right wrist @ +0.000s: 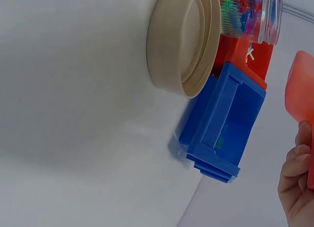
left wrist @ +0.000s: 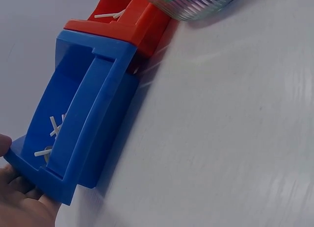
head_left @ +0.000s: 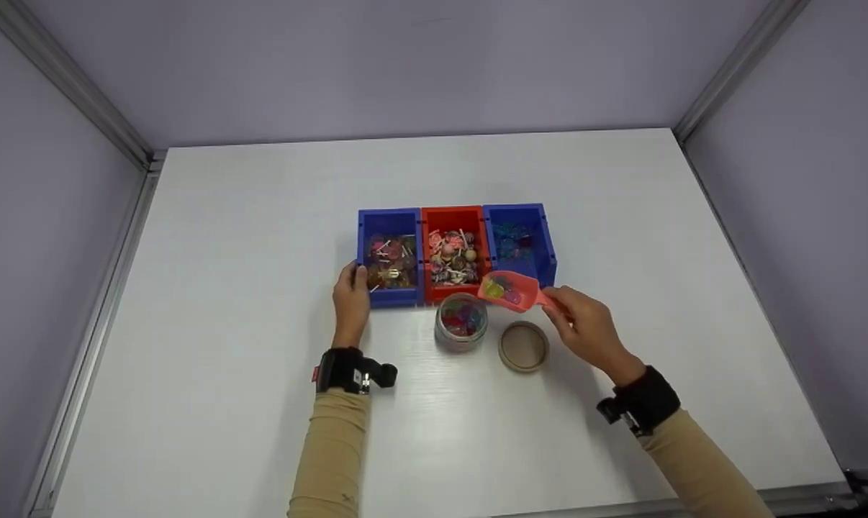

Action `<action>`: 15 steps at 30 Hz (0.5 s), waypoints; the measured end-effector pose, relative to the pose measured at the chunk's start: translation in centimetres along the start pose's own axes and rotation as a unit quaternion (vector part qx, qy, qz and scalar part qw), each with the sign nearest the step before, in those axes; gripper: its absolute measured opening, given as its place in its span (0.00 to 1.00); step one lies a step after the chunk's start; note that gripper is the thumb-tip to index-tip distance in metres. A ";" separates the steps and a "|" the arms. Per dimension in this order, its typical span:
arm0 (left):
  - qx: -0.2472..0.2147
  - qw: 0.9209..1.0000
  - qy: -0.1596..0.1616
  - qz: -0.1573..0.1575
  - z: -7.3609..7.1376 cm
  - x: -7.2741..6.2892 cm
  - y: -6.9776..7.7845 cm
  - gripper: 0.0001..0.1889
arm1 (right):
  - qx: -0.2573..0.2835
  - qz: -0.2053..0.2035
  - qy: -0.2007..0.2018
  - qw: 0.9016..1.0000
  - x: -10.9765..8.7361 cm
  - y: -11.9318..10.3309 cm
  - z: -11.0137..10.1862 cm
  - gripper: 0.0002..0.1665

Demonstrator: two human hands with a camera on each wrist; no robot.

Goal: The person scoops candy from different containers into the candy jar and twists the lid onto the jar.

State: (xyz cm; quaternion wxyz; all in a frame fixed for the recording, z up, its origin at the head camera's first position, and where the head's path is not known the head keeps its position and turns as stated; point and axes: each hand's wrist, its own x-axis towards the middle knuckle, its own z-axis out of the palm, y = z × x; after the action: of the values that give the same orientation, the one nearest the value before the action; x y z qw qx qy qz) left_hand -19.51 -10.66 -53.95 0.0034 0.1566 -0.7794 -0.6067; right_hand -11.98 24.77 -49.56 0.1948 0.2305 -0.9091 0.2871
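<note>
Scoop of coral-pink plastic [head_left: 527,295], and there it was, raised near the mouth of the clear round jar [head_left: 448,342], its handle caught in the right hand's [head_left: 584,327] curled grip! It looked light and stiff, best held by that handle and kept level, since the glossy coloured pieces [head_left: 502,289] aboard could slide. The left hand [head_left: 350,298] pinched the left blue plastic bin's [head_left: 395,296] side. Below, smooth white table [head_left: 189,324]; around, plain lilac-grey walls [head_left: 419,72].
</note>
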 end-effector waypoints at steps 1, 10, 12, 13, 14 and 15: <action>0.001 1.000 0.001 0.001 0.0 0.0 0.0 0.23 | 0.003 -0.004 -0.009 1.000 0.0 0.0 -0.1 0.13; 0.003 1.000 0.004 0.000 0.0 0.0 0.0 0.23 | 0.026 -0.023 -0.078 0.996 -0.1 -0.2 -0.8 0.13; 0.004 1.000 0.004 0.000 0.0 0.0 0.0 0.23 | 0.024 -0.035 -0.080 0.996 -0.1 -0.1 -0.9 0.13; 0.004 1.000 0.003 0.000 0.0 0.0 0.0 0.23 | 0.022 -0.041 -0.081 0.996 -0.1 -0.1 -0.9 0.14; 0.004 1.000 0.003 0.002 -0.1 0.0 0.0 0.23 | 0.019 -0.045 -0.083 0.995 -0.1 0.0 -0.9 0.14; 0.004 1.000 0.004 0.003 -0.1 0.0 -0.1 0.23 | 0.018 -0.048 -0.085 0.995 -0.1 0.0 -0.9 0.14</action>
State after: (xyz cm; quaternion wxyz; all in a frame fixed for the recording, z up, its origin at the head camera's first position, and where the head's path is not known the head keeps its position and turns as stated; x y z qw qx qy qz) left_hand -19.50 -10.77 -53.98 0.0074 0.1570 -0.7819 -0.6032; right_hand -11.70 25.39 -48.90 0.1260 0.3011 -0.9051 0.2726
